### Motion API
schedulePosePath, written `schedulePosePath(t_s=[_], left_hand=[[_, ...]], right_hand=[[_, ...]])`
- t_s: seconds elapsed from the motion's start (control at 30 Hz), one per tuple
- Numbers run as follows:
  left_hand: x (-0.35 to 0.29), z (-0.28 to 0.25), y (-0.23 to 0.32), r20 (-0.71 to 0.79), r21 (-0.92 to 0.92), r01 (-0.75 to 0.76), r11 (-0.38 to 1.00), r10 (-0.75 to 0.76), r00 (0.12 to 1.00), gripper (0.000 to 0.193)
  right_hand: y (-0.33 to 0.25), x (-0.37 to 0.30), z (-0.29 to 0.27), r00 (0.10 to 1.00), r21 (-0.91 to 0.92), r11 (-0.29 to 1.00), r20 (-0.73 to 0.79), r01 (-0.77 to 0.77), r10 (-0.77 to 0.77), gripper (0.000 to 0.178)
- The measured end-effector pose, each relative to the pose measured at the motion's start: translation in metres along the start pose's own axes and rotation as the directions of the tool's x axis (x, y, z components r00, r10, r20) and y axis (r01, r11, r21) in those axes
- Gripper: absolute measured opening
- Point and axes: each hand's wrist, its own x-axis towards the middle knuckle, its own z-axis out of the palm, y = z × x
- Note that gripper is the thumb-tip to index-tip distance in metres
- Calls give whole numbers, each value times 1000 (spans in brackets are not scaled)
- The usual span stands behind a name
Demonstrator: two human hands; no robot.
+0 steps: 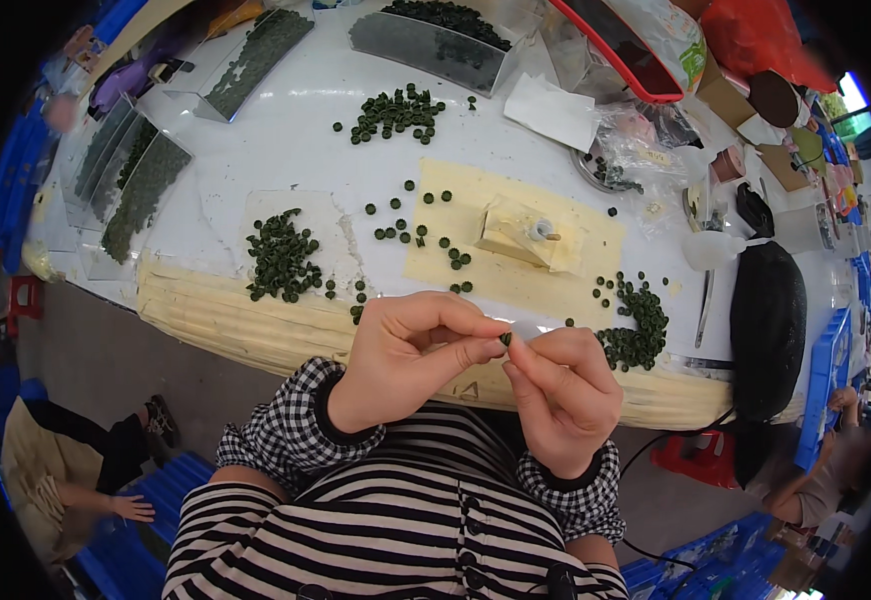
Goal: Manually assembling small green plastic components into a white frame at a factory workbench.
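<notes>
In front of my body, my left hand (411, 355) and my right hand (568, 388) meet at the fingertips. Both pinch at one small dark green piece (506, 339), which is mostly covered by the fingers. Beyond them on the table, a tape-wrapped block (516, 236) with a pale round fitting on top stands on a yellow taped patch (446, 220). Small dark green round pieces form a heap (283, 258) on the left and another heap (643, 325) on the right. Several single pieces (396, 204) lie scattered between the left heap and the block.
Farther back is another pile of green pieces (396, 116). Clear bins (431, 52) full of green pieces line the far and left sides. A red-cased phone (624, 50), a white tissue (553, 110) and a black bag (768, 330) are toward the right. Other people sit at both sides.
</notes>
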Motion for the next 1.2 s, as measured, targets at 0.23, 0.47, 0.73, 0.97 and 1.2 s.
schedulePosePath(t_s=[0.23, 0.47, 0.73, 0.97, 1.2], left_hand=[[0, -3, -2, 61, 245, -212, 946, 203, 977, 17], [0, 0, 3, -18, 9, -34, 999, 34, 999, 17], [0, -3, 1, 19, 110, -95, 989, 94, 995, 19], [1, -2, 2, 19, 152, -137, 979, 136, 991, 19], [0, -2, 2, 18, 152, -131, 980, 129, 991, 19]], right_hand=[[1, -4, 2, 998, 113, 992, -12, -55, 57, 35], [-5, -4, 3, 993, 126, 985, -19, -114, 117, 36], [-5, -4, 3, 996, 81, 993, -24, -82, 84, 36], [-3, -5, 3, 997, 63, 995, -32, -72, 74, 36], [-4, -5, 4, 997, 62, 995, -32, -73, 75, 38]])
